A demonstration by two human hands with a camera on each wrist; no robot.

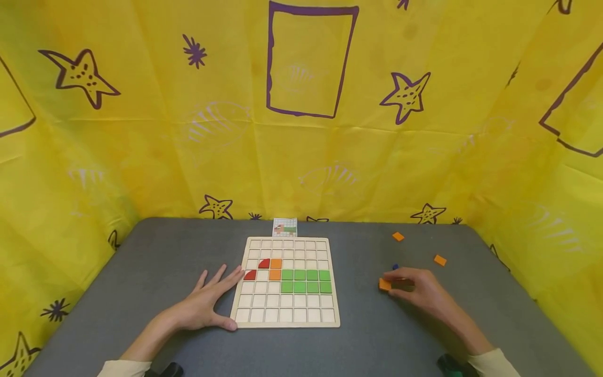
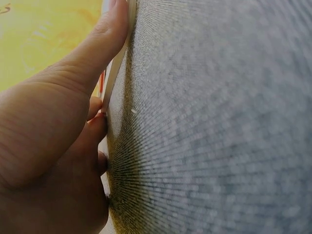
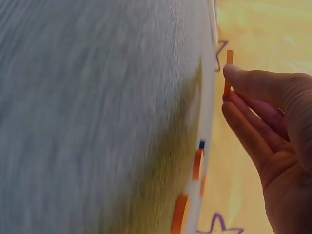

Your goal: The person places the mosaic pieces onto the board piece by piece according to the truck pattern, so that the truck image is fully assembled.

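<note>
Orange tile [image 1: 384, 284] in hand: from the head view, I have it pinched in my right grip [image 1: 419, 287], off to the right of the board [image 1: 273, 301] and apart from it, with worktop [image 1: 358, 277] between. It sits about level with the lower row of green tiles [image 1: 299, 287] on the board, and my right grip comes at it from the side away from the board. My left grip [image 1: 205, 307] is spread wide at the board's left edge, thumb by the near left corner, so my right is much the nearer to the tile. Two loose orange tiles [image 1: 440, 260] lie farther right of the board.

From the left wrist, my thumb and fingers lie along the board's side; I hold nothing else there.

From the right wrist, the tile shows edge-on between thumb and fingertips, a thin strip. Its long side runs roughly along the worktop's line, so I judge it nearly level, raised off the surface. I cannot surely make out the board there.
</note>
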